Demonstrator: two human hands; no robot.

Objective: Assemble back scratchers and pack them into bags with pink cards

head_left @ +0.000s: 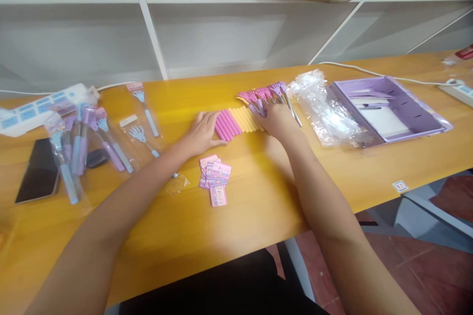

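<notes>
A row of small back-scratchers with pink and yellow handles [236,122] lies side by side on the wooden table [258,197], their pink and purple claw heads [264,93] fanned toward the far side. My left hand [201,133] rests flat against the left end of the row, fingers on the pink handles. Over the right end my right hand [277,118] lies, fingers spread on the handles just below the heads. Neither hand lifts anything.
Small pink cards [215,177] lie near the front. At left are bagged scratchers [79,142], two more packets [142,118], a dark phone [39,170] and a power strip [40,106]. Crumpled plastic [325,108] and a purple box [391,110] sit right.
</notes>
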